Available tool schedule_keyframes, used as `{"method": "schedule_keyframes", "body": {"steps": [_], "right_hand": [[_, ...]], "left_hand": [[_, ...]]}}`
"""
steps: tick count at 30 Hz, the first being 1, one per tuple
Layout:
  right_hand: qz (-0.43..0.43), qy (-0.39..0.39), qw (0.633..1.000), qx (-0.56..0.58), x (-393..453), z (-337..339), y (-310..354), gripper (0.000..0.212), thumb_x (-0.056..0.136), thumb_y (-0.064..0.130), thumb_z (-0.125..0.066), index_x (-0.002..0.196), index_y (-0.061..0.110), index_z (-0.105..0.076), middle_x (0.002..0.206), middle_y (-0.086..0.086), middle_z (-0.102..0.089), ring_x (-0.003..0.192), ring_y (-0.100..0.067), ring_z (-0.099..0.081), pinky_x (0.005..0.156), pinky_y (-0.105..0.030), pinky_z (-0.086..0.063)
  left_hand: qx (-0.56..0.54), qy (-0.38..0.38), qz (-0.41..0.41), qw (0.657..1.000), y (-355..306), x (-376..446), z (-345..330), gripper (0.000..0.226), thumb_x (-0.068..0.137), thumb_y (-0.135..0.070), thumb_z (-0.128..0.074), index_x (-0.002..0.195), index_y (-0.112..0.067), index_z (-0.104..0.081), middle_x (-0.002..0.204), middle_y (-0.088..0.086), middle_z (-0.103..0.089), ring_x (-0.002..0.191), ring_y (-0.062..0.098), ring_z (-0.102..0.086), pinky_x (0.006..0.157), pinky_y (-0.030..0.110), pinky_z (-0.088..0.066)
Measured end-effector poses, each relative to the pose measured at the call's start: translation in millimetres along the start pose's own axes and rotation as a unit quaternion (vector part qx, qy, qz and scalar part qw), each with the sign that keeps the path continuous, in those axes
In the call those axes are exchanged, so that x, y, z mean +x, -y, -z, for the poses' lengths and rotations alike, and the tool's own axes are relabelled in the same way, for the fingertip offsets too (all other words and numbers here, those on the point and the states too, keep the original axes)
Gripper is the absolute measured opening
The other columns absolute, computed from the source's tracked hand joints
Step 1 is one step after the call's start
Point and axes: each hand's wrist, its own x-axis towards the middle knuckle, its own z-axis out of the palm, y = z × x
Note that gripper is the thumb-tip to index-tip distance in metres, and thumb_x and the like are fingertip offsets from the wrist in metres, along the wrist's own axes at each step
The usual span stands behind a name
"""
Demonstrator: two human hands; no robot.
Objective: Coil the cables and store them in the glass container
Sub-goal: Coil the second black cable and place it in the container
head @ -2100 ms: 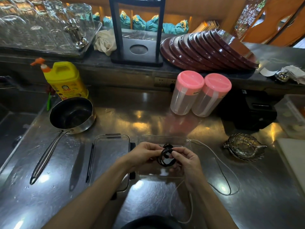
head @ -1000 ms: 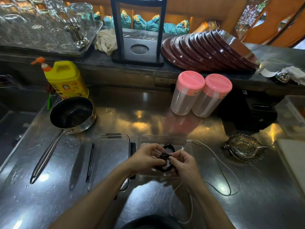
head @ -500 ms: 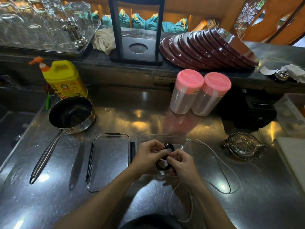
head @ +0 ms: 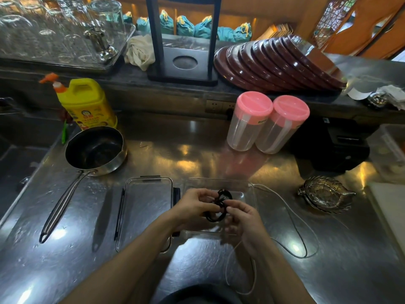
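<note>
black cable [head: 215, 210] coiled into a small loop, held up between both hands just over the glass container [head: 246, 187]. left hand [head: 196, 207] grips the left side of the coil, fingers curled round it, thumb on top. right hand [head: 242, 216] pinches the right side of the coil with thumb and forefinger together on it, other fingers curled under. a second small black loop [head: 225, 194] shows just behind the fingers, maybe already lying in the container, hard to tell from this angle.

container sits on the steel counter [head: 197, 154], open, near the front edge. its lid [head: 145, 207] lies flat just beside it on the left, black clips on the edges. white cable [head: 291, 218] runs loose on the counter from the container's right back corner, curves round to the right and loops back under the right wrist toward the person.

further out: saucepan [head: 94, 150] with long handle at left, yellow bottle [head: 85, 102] with orange nozzle behind it. two clear jars with pink lids [head: 267, 115] at back centre-right, touching each other. metal fish-shaped dish [head: 324, 194] to the right of the white cable. stack of brown plates [head: 274, 62] leaning on the upper shelf, tray of upturned glasses [head: 54, 34] at far left of the shelf, black frame stand [head: 182, 40] between them.
</note>
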Motion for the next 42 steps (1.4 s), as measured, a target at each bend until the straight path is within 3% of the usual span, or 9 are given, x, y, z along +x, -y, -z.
{"method": "schedule_keyframes", "body": {"steps": [6, 10, 14, 19, 25, 30, 34, 37, 42], "right_hand": [[-0.026, -0.023, 0.999, -0.019, 13.8, 5.9, -5.2, 0.019, 0.094, 0.006, -0.066, 0.113, 0.004, -0.07, 0.086, -0.021, -0.069, 0.059, -0.024, -0.068, 0.057, -0.04, -0.055], [-0.043, -0.018, 0.993, -0.108, 23.3, 8.1, -10.2, 0.014, 0.095, 0.013, -0.07, 0.107, 0.007, -0.071, 0.079, -0.019, -0.069, 0.062, -0.033, -0.068, 0.068, -0.059, -0.059], [-0.038, -0.046, 0.987, -0.151, 36.9, 7.8, -10.0, 0.013, 0.097, 0.008, -0.065, 0.108, 0.001, -0.069, 0.064, -0.012, -0.065, 0.052, -0.026, -0.065, 0.056, -0.041, -0.058], [-0.051, -0.035, 0.983, -0.173, 68.3, 7.3, -17.1, 0.009, 0.096, 0.004, -0.063, 0.104, 0.005, -0.067, 0.058, -0.011, -0.06, 0.052, -0.028, -0.061, 0.069, -0.06, -0.058], [-0.058, 0.0, 0.968, -0.244, 90.9, -20.1, -34.4, 0.003, 0.095, 0.001, -0.065, 0.093, 0.003, -0.064, 0.053, -0.008, -0.058, 0.045, -0.023, -0.056, 0.055, -0.04, -0.051], [-0.078, -0.007, 0.96, -0.271, 106.7, -45.7, -53.5, 0.011, 0.091, -0.008, -0.059, 0.087, 0.002, -0.062, 0.058, -0.011, -0.055, 0.049, -0.021, -0.051, 0.054, -0.037, -0.045], [-0.065, -0.026, 0.953, -0.296, 118.0, -55.5, -63.6, 0.024, 0.087, -0.015, -0.052, 0.079, 0.006, -0.059, 0.061, -0.014, -0.052, 0.044, -0.019, -0.051, 0.046, -0.03, -0.04], [-0.056, -0.037, 0.941, -0.333, 123.9, -55.6, -69.9, 0.022, 0.085, -0.008, -0.053, 0.079, 0.009, -0.066, 0.057, -0.011, -0.059, 0.046, -0.022, -0.057, 0.051, -0.034, -0.046], [-0.022, -0.025, 0.876, -0.482, 120.7, -54.9, -68.2, 0.025, 0.088, 0.01, -0.063, 0.064, 0.014, -0.059, 0.063, -0.007, -0.064, 0.06, -0.025, -0.062, 0.051, -0.029, -0.039]], "left_hand": [[-0.05, -0.005, 0.025, 0.998, -1.0, -1.4, -2.1, 0.02, 0.096, 0.006, -0.059, 0.102, -0.009, -0.069, 0.089, 0.01, -0.075, 0.072, 0.014, -0.075, 0.06, 0.022, -0.059], [-0.046, -0.035, 0.048, 0.997, 5.8, 6.8, -8.2, 0.019, 0.097, 0.006, -0.058, 0.113, -0.003, -0.064, 0.09, 0.014, -0.072, 0.062, 0.011, -0.072, 0.052, 0.023, -0.057], [-0.068, -0.058, 0.08, 0.993, 10.7, 14.4, -9.8, 0.023, 0.1, 0.001, -0.056, 0.122, -0.003, -0.06, 0.076, 0.011, -0.072, 0.066, 0.019, -0.069, 0.057, 0.03, -0.057], [-0.01, -0.113, 0.06, 0.992, 19.0, 17.3, 8.5, 0.021, 0.099, -0.007, -0.059, 0.12, -0.006, -0.062, 0.093, 0.025, -0.066, 0.078, 0.03, -0.065, 0.068, 0.047, -0.061], [0.083, -0.239, -0.027, 0.967, 27.0, 10.3, 58.5, 0.015, 0.091, -0.006, -0.07, 0.105, -0.008, -0.07, 0.085, 0.017, -0.075, 0.075, 0.029, -0.075, 0.069, 0.041, -0.064], [0.173, -0.241, -0.003, 0.955, 46.6, 3.5, 77.5, 0.031, 0.077, -0.009, -0.084, 0.105, -0.013, -0.07, 0.087, 0.003, -0.07, 0.078, 0.017, -0.066, 0.073, 0.031, -0.055], [0.146, -0.215, 0.027, 0.965, 67.6, 1.9, 76.1, 0.026, 0.08, -0.011, -0.083, 0.103, -0.012, -0.071, 0.083, -0.001, -0.073, 0.077, 0.012, -0.069, 0.071, 0.023, -0.055], [0.094, -0.21, 0.047, 0.972, 76.9, 2.2, 73.8, 0.017, 0.083, -0.01, -0.081, 0.099, -0.01, -0.074, 0.086, 0.007, -0.076, 0.081, 0.022, -0.073, 0.078, 0.034, -0.061], [0.006, -0.199, 0.064, 0.978, 80.7, 3.9, 70.5, 0.015, 0.086, -0.004, -0.077, 0.099, -0.006, -0.073, 0.087, 0.012, -0.076, 0.078, 0.02, -0.072, 0.068, 0.026, -0.06]]}}
